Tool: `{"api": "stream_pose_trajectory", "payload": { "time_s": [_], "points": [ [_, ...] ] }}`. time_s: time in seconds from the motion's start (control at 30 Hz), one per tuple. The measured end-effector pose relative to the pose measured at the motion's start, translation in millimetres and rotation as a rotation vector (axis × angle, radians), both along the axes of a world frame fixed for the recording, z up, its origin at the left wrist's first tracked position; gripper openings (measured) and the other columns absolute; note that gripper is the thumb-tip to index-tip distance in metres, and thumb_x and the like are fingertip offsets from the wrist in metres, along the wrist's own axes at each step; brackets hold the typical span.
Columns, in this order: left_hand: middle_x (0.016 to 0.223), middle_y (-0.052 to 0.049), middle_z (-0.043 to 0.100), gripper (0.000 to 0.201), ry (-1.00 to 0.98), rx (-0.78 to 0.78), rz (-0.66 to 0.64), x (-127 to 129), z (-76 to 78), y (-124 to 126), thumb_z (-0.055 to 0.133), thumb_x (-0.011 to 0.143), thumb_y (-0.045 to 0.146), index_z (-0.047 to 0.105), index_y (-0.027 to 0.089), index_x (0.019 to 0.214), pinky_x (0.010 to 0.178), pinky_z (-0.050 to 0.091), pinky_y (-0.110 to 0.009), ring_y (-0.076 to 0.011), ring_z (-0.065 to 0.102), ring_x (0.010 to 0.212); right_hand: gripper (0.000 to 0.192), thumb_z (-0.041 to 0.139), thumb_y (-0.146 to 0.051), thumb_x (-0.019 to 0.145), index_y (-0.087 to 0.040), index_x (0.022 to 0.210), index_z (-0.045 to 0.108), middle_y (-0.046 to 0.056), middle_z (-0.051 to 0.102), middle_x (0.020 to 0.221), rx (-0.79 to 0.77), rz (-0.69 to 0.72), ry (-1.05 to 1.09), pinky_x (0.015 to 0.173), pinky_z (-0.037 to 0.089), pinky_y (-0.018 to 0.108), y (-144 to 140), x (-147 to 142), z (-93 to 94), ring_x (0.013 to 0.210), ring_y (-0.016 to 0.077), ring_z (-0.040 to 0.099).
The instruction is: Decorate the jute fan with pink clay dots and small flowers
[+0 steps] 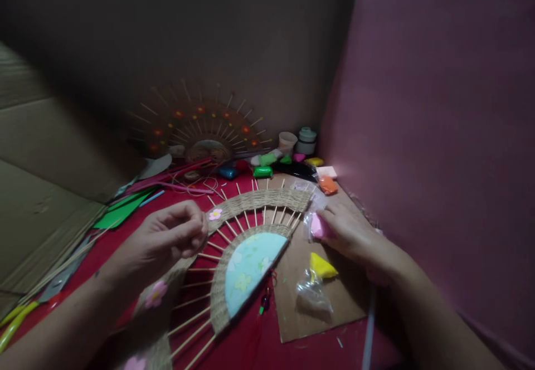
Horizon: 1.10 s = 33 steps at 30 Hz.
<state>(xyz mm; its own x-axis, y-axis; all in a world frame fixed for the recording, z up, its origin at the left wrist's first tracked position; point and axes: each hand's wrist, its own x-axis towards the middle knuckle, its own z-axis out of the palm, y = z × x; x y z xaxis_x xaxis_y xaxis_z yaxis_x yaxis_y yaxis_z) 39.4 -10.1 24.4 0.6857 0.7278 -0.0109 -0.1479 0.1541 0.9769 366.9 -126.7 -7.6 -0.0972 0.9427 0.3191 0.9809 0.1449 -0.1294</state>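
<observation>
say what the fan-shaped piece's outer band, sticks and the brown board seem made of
Outer band: probably grass or straw, matte, with a visible weave. Sticks: likely bamboo or wood, pale, thin and straight. Brown board: apparently cardboard, dull, a flat plain sheet.

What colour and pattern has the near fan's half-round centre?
The centre is light blue with pale flowers; head view.

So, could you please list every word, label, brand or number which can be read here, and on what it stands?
No readable text anywhere.
Woven fan: flower decorations, no lettering seen.
Pink packet: no print visible.
Lidded jar: too small and dim to tell.
Scissors: any marking is too blurred to read.
</observation>
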Motion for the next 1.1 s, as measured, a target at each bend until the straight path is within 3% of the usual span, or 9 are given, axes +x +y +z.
{"api": "stream_pose_trajectory", "payload": {
  "time_s": [0.17,0.37,0.53,0.77,1.1],
  "points": [
    [0.049,0.005,0.048,0.016,-0.043,0.027,0.049,-2.4,3.1,-6.4,0.061,0.083,0.025,0.054,0.018,0.07,0.044,0.03,-0.019,-0.0049,0.037,0.042,0.028,0.06,-0.022,0.079,-0.019,0.107,0.054,0.009,0.058,0.103,-0.027,0.154,0.116,0.077,0.047,0.038,1.1,-12.0,23.8,0.09,0.0211,0.054],
    [0.057,0.004,0.054,0.011,0.17,0.077,0.105,8.6,3.9,-28.8,0.067,0.079,0.027,0.064,0.018,0.086,0.046,0.033,-0.016,-0.0055,0.045,0.05,0.037,0.062,-0.02,0.079,-0.015,0.114,0.053,0.01,0.059,0.107,0.091,0.319,0.195,0.078,0.051,0.035,0.2,-63.1,57.0,0.092,0.0195,0.057],
    [0.069,0.002,0.06,0.015,0.208,0.125,-0.004,21.1,2.7,-41.8,0.064,0.08,0.029,0.065,0.016,0.088,0.054,0.04,-0.019,-0.007,0.052,0.057,0.039,0.06,-0.015,0.08,-0.016,0.118,0.051,0.008,0.057,0.109,0.119,0.464,0.275,0.084,0.05,0.033,5.8,-87.3,47.6,0.099,0.0183,0.056],
    [0.063,0.002,0.057,0.021,0.25,0.171,-0.026,20.7,-5.0,-42.4,0.061,0.083,0.035,0.064,0.014,0.078,0.056,0.037,-0.02,-0.0071,0.05,0.058,0.039,0.058,-0.015,0.08,-0.018,0.119,0.05,0.008,0.056,0.111,0.117,0.41,0.223,0.084,0.05,0.035,7.2,-96.1,26.7,0.1,0.0194,0.055],
    [0.066,0.002,0.055,0.017,0.254,0.066,-0.041,23.9,-7.8,-41.5,0.063,0.079,0.032,0.062,0.015,0.079,0.05,0.035,-0.019,-0.0065,0.047,0.055,0.032,0.054,-0.009,0.08,-0.013,0.112,0.054,0.011,0.058,0.107,0.099,0.429,0.185,0.082,0.05,0.036,2.8,-102.1,29.2,0.098,0.0205,0.055]
  ]
}}
